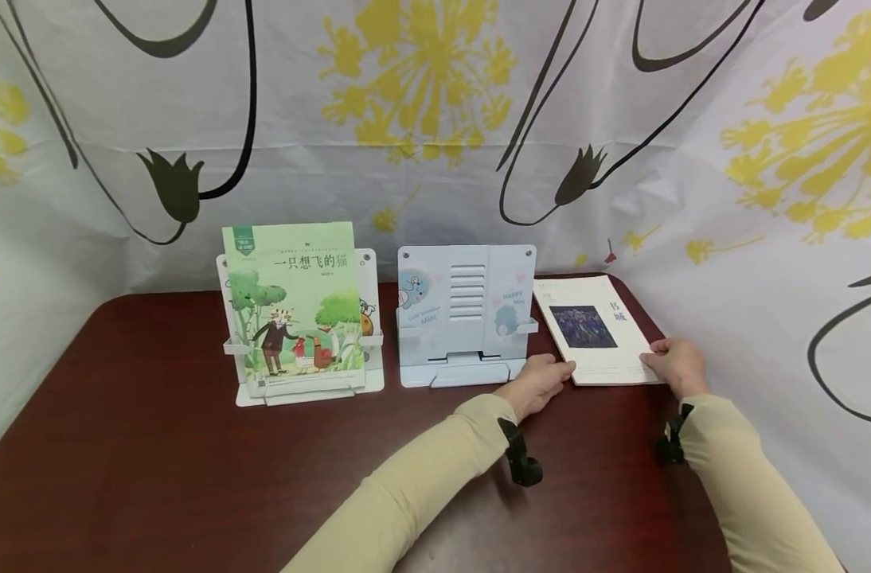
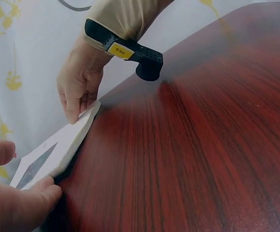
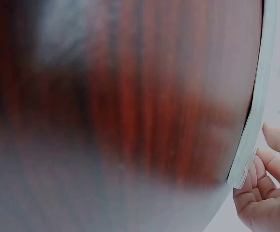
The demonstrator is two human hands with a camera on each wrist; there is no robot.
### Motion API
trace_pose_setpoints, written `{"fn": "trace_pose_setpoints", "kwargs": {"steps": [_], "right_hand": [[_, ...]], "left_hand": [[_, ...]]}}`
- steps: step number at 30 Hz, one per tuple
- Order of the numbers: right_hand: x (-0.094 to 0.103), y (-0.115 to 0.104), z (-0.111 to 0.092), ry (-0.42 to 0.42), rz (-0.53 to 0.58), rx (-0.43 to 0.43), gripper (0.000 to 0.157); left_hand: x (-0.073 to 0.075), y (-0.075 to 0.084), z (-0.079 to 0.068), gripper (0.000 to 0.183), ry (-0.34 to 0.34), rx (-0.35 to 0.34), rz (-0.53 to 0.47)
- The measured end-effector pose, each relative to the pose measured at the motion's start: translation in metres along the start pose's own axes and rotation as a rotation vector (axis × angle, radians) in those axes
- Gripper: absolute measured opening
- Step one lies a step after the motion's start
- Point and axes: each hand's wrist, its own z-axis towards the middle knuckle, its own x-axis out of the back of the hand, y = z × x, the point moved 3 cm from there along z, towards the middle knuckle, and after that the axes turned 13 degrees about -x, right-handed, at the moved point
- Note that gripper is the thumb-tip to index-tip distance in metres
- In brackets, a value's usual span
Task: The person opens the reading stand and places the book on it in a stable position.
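A white paperback book (image 1: pixel 589 330) with a dark blue picture on its cover lies at the right end of the table. My right hand (image 1: pixel 681 368) pinches its near right corner, thumb on the cover. In the right wrist view the right hand's fingers (image 3: pixel 270 188) curl at the corner of the pages. At the near left corner, my left hand (image 1: pixel 537 385) holds the book's edge. The left wrist view shows the left hand's thumb and a finger (image 2: pixel 19 203) on either side of that corner, with a dark gap under the book's edge.
Left of the book stands a pale blue book stand (image 1: pixel 471 302) with a slotted back. Farther left, a green picture book (image 1: pixel 299 310) leans on a second white stand (image 1: pixel 371 378). A patterned curtain (image 1: pixel 435 183) hangs behind the dark red wooden table (image 1: pixel 156 461).
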Motion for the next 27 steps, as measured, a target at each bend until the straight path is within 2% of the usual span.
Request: {"fn": "trace_pose_setpoints", "kwargs": {"steps": [3, 6, 10, 14, 21, 27], "right_hand": [[0.000, 0.000, -0.001, -0.011, -0.014, 0.001, 0.033], [-0.001, 0.000, -0.001, -0.033, -0.028, -0.002, 0.034], [-0.003, 0.001, -0.001, -0.059, -0.043, 0.005, 0.035], [-0.002, 0.002, -0.001, -0.076, -0.047, 0.008, 0.035], [-0.002, 0.001, -0.002, -0.141, -0.039, -0.044, 0.035], [0.000, 0.001, -0.004, -0.154, -0.035, -0.023, 0.036]], "left_hand": [[-0.002, 0.000, -0.001, 0.059, -0.003, -0.045, 0.065], [-0.006, -0.001, -0.004, 0.053, 0.005, -0.110, 0.186], [-0.008, -0.002, -0.009, 0.043, 0.060, -0.185, 0.289], [-0.007, -0.003, -0.011, 0.039, 0.104, -0.204, 0.293], [-0.007, -0.005, -0.008, 0.030, 0.151, -0.180, 0.130], [0.000, -0.011, -0.008, 0.043, 0.161, -0.172, 0.224]]}}
